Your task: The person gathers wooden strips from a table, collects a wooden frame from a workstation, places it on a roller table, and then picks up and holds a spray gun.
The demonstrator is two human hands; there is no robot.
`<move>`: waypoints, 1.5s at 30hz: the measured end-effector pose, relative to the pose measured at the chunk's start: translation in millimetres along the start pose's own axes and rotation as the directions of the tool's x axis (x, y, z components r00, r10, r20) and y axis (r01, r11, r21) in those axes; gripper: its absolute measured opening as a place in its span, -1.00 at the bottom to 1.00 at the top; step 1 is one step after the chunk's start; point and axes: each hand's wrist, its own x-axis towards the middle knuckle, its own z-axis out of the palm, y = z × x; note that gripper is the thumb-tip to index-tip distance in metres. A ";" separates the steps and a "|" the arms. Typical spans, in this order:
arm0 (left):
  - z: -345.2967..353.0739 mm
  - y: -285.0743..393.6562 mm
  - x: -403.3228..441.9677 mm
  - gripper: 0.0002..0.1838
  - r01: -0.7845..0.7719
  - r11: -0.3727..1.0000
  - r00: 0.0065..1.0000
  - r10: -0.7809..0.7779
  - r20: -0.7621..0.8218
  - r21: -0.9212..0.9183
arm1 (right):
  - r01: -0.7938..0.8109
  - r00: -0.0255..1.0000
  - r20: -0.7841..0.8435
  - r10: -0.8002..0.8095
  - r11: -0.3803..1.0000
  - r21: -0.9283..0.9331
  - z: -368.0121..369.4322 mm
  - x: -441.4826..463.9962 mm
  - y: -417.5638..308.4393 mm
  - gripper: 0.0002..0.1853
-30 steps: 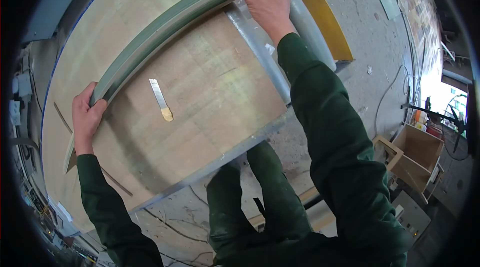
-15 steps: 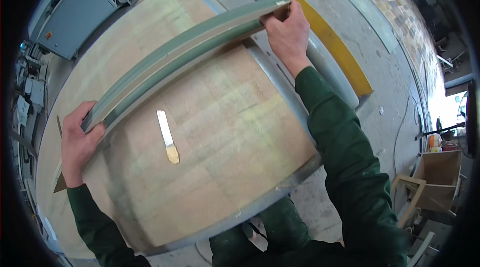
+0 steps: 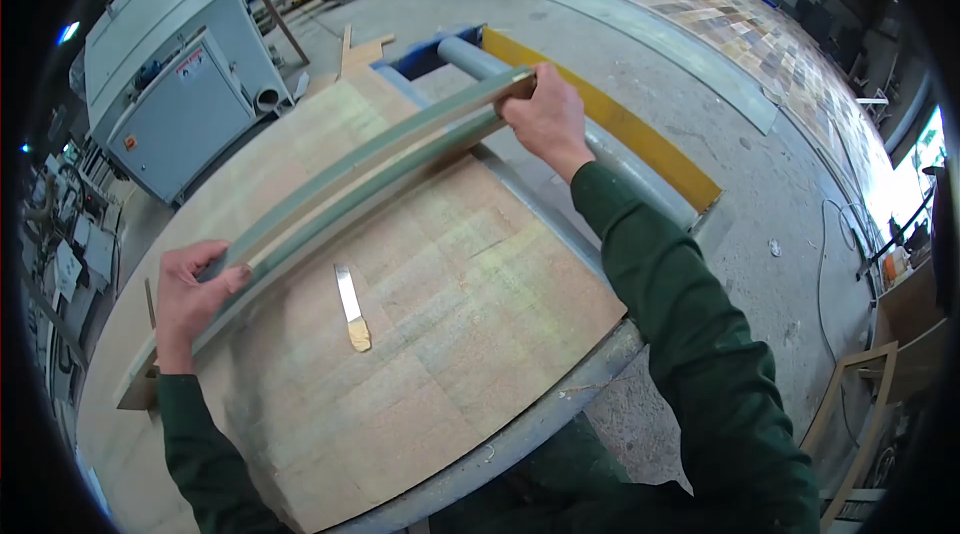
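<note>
A long wooden profile point(image 3: 375, 166) with green faces and a pale groove along its length spans the bench view. My left hand point(image 3: 195, 296) is closed around its near-left end, thumb on top. At the far-right end my right hand point(image 3: 547, 124) grips it, fingers partly hidden behind. Below the profile, a flat metal blade with a short tan handle point(image 3: 352, 308), like a putty knife, lies on the plywood tabletop point(image 3: 450, 334). Under my left wrist, the end of another pale strip point(image 3: 140, 374) sticks out on the table.
Past the table's far-right edge are a grey roller point(image 3: 640, 169) and a yellow metal rail point(image 3: 620, 129). A grey machine cabinet point(image 3: 190, 114) stands at the back left. On the floor at right lie a cable point(image 3: 822, 264) and a wooden frame point(image 3: 860, 424).
My view has tilted up, showing more of the workshop behind. Both hands still hold the profile. My left thumb now lies further over its top.
</note>
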 end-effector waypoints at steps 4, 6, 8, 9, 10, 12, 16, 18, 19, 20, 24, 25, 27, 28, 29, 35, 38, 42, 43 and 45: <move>1.9 4.1 0.1 -0.77 -0.005 0.994 1.000 0.005 -0.006 -0.106 | 0.035 0.999 -0.008 -0.035 0.999 0.009 1.4 1.4 0.2 -0.56; 0.3 5.1 -1.3 -0.77 -0.013 0.998 1.000 0.012 -0.009 -0.066 | 0.014 0.998 0.055 -0.018 0.997 0.070 -3.1 2.1 0.9 -0.55; 0.1 5.4 -0.4 -0.78 -0.018 0.999 1.000 0.018 -0.012 -0.040 | 0.017 0.990 0.129 -0.053 0.963 0.268 -6.2 6.0 20.4 -0.47; 0.1 3.6 0.6 -0.78 -0.022 0.999 1.000 0.021 -0.013 -0.041 | 0.006 0.973 0.204 -0.109 0.894 0.448 -7.7 8.3 32.1 -0.38; -0.5 0.8 1.0 -0.79 -0.001 0.999 1.000 0.001 -0.002 -0.051 | 0.012 0.972 0.203 -0.114 0.895 0.447 -11.3 10.7 41.4 -0.38; -0.9 -2.2 1.0 -0.79 0.017 0.998 1.000 -0.017 0.001 -0.063 | -0.181 0.924 0.380 -0.039 0.831 0.526 -19.3 14.7 49.4 -0.25; -0.3 -2.0 3.3 -0.83 0.014 0.994 1.000 -0.014 -0.002 -0.112 | -0.040 0.929 0.360 -0.084 0.946 0.323 -18.7 7.9 35.3 -0.43; 1.8 -4.3 0.9 -0.83 0.034 0.992 0.999 -0.035 -0.006 -0.125 | 0.012 0.957 0.281 -0.070 0.979 0.205 -17.0 -0.7 17.3 -0.48; 2.0 -6.1 0.8 -0.84 0.032 0.991 0.999 -0.033 -0.001 -0.131 | 0.046 0.980 0.188 -0.061 0.995 0.083 -14.8 -2.8 11.7 -0.51; 1.0 -6.3 2.8 -0.85 0.025 0.991 1.000 -0.025 0.004 -0.133 | 0.044 0.980 0.187 -0.059 0.995 0.085 -9.6 -2.0 9.7 -0.51; 0.7 3.4 3.8 -0.85 0.044 0.993 0.999 -0.043 0.006 -0.112 | 0.050 0.996 0.070 -0.052 0.998 0.030 -1.3 -2.9 10.1 -0.53; 1.4 2.6 3.8 -0.84 0.038 0.991 0.999 -0.039 -0.005 -0.125 | 0.050 0.996 0.075 -0.050 0.999 0.004 -1.3 -3.6 7.7 -0.54; 1.6 3.3 1.6 -0.84 0.045 0.989 0.999 -0.046 -0.007 -0.142 | 0.033 0.996 0.082 -0.031 0.999 -0.016 -2.1 -4.6 3.6 -0.55; -1.8 7.5 1.9 -0.81 0.075 0.990 0.997 -0.072 0.027 -0.120 | 0.022 0.997 0.080 -0.020 0.999 -0.036 -2.9 -5.5 2.9 -0.55; -3.6 9.6 1.7 -0.78 0.100 0.990 0.994 -0.095 0.056 -0.098 | 0.026 0.996 0.084 -0.023 0.999 -0.040 -2.7 -6.6 3.0 -0.55; -1.1 -2.2 2.1 -0.76 0.030 0.993 0.999 -0.028 0.021 -0.111 | 0.009 0.996 0.092 -0.003 0.998 -0.065 0.1 -2.6 5.1 -0.52; -0.7 -3.3 1.8 -0.76 0.020 0.993 1.000 -0.019 0.011 -0.113 | 0.004 0.996 0.091 0.002 0.998 -0.060 -3.4 -7.0 0.4 -0.51; -5.8 -3.0 0.7 -0.74 0.005 0.998 0.999 -0.002 0.034 -0.069 | 0.013 1.000 0.025 -0.015 0.998 0.054 -0.1 -8.1 -5.1 -0.50; -6.1 -2.4 0.1 -0.74 0.017 0.998 0.999 -0.015 0.030 -0.064 | 0.000 1.000 0.031 -0.001 1.000 0.010 -0.6 -6.4 -6.5 -0.51; -3.2 -2.1 -0.4 -0.74 0.020 0.997 1.000 -0.020 0.001 -0.079 | 0.011 0.999 0.046 -0.011 1.000 -0.010 0.3 -5.4 -6.9 -0.52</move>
